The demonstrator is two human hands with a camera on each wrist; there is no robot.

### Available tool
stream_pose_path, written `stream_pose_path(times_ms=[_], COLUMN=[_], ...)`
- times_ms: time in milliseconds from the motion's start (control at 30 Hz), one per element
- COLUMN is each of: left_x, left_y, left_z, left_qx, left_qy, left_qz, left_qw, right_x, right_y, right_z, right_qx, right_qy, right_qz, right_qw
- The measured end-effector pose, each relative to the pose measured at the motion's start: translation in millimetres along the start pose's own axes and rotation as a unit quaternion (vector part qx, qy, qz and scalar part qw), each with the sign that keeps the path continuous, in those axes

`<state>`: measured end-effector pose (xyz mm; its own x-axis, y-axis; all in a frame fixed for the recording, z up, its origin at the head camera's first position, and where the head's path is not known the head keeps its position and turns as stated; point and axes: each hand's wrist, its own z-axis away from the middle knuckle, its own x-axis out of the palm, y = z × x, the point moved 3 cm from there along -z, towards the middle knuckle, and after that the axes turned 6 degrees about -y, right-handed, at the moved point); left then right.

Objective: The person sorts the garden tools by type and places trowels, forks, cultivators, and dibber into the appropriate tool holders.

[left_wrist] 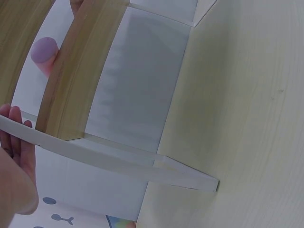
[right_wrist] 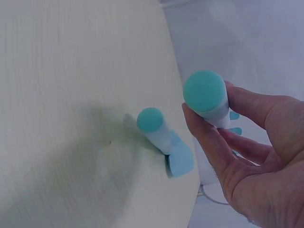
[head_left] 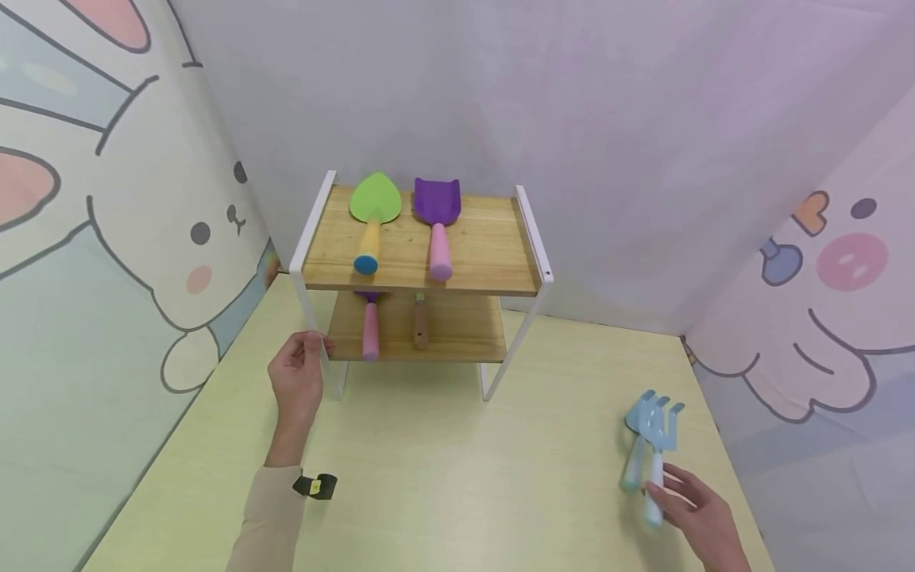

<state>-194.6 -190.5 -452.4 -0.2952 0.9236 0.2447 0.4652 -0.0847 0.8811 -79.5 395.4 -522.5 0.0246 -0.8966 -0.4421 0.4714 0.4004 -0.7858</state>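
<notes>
My left hand (head_left: pixel 299 377) grips the white front leg (head_left: pixel 311 316) at the left of a two-tier wooden rack. In the left wrist view, its fingers (left_wrist: pixel 16 130) lie behind the white frame (left_wrist: pixel 99 159). At the right, my right hand (head_left: pixel 700 508) pinches the handle of a light blue toy hand rake (head_left: pixel 655 437), its prongs pointing away from me. The rake's teal handle end (right_wrist: pixel 205 91) faces the right wrist camera. Beside and below it, a light blue toy trowel (head_left: pixel 634 465) lies on the table, its blade partly covered by the rake in the head view.
On the upper shelf (head_left: pixel 493 254) lie a green trowel (head_left: pixel 376 199) with a yellow handle and a purple shovel (head_left: pixel 438 202) with a pink handle. A pink-handled tool (head_left: pixel 370 330) and a brown-handled one (head_left: pixel 421 324) lie below, partly hidden. Curtains with cartoon rabbits surround the table (head_left: pixel 429 477).
</notes>
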Motion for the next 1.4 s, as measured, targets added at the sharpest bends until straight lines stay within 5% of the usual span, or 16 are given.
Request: stream_pose_path(times_ms=[333, 1100, 1400], left_x=[-10.0, -8.9, -9.8], left_y=[-24.3, -25.1, -25.1], left_z=[-2.8, -2.6, -2.5], left_qx=[0.0, 0.005, 0.01], left_qy=[0.005, 0.002, 0.005], left_qz=[-0.006, 0.004, -0.015], left_qw=[1.0, 1.0, 0.9998], right_x=[5.6, 16.5, 27.9], right_y=[-16.4, -60.7, -80.3], right_z=[10.3, 35.6, 49.4], right_qx=[-0.063, -0.118, -0.217], right_qy=[0.017, 0.028, 0.044], right_qz=[0.038, 0.091, 0.089], right_qw=[0.997, 0.988, 0.971])
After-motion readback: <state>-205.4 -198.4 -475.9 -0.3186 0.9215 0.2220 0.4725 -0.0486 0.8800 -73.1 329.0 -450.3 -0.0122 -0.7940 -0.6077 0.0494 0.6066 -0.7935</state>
